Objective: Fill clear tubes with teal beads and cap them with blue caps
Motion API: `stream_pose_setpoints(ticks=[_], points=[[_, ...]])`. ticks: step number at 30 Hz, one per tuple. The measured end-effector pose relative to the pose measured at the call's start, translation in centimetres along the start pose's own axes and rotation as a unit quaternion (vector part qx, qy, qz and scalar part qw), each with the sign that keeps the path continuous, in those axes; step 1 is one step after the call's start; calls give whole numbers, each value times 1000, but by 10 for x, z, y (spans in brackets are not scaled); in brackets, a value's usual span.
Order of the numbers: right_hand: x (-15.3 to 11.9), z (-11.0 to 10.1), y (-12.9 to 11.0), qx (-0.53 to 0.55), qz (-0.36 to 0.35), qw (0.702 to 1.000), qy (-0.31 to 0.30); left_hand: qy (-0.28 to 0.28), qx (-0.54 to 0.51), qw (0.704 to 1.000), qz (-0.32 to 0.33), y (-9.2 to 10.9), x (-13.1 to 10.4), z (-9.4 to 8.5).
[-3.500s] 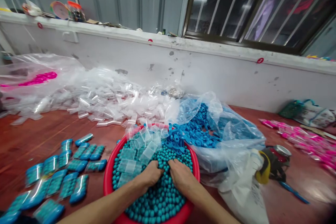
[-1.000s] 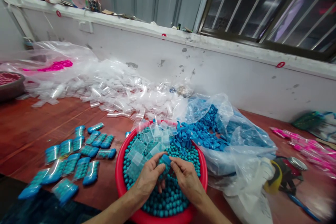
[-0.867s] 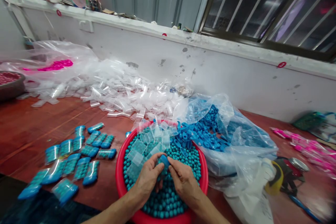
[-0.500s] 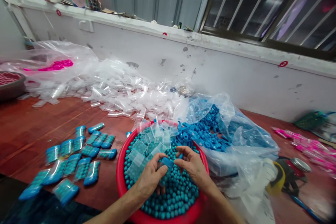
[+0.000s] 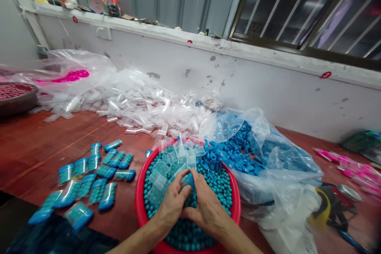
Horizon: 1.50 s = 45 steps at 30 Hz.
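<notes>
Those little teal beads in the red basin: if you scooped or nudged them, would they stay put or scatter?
Probably scatter. The teal beads look round and smooth, so they would likely roll and slip between fingers. Heaped loosely in the red basin, they would likely shift around both hands, left hand and right hand. Each looks light.

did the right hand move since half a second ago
Yes. The right hand has closed in toward the left hand, pressing on the blue cap over the red basin.
</notes>
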State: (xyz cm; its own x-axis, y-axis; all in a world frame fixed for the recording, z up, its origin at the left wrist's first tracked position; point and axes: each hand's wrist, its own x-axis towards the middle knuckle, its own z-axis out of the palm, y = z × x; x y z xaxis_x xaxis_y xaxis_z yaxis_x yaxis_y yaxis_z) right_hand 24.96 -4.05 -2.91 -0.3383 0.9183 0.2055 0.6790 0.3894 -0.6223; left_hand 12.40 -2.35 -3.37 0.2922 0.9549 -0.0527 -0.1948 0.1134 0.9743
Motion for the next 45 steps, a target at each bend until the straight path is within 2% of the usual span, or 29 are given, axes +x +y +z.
stream_pose_setpoints(ticks=[4,9,13,17,20,22,24,27,29,31,33,35,38,40,42,45], points=[[0,11,-3,-68,-26,995,71,-6,9,1000,-4,-4,0,1],[0,22,-6,-119,-15,989,91,24,37,999,-24,-2,-2,1],[1,22,-9,-115,12,990,74,27,69,997,-4,-2,-1,1],[3,10,-10,-43,-2,999,5,37,115,992,47,3,-1,0],[6,-6,-4,26,-8,1000,-5,58,191,976,82,21,-5,-17],[10,-16,2,29,14,999,29,129,273,947,107,38,-9,-42],[16,-23,7,-23,11,998,49,211,355,901,135,52,-10,-75],[28,-23,10,-168,-61,984,17,300,502,800,133,61,-9,-123],[36,-15,9,-275,-110,955,-7,327,569,740,149,59,-9,-140],[43,-6,8,-357,-140,924,-14,321,595,714,181,53,-10,-140],[48,0,8,-396,-153,905,-16,286,585,727,216,46,-12,-125],[50,1,9,-407,-145,902,-14,238,557,760,236,38,-15,-102],[45,-6,11,-370,-100,924,7,188,499,818,218,28,-14,-67],[38,-12,12,-280,-76,957,10,142,441,864,196,25,-12,-48],[30,-17,12,-140,-64,988,-24,73,377,904,190,25,-7,-35],[18,-19,16,27,-28,995,-90,4,318,931,178,25,0,-27]])
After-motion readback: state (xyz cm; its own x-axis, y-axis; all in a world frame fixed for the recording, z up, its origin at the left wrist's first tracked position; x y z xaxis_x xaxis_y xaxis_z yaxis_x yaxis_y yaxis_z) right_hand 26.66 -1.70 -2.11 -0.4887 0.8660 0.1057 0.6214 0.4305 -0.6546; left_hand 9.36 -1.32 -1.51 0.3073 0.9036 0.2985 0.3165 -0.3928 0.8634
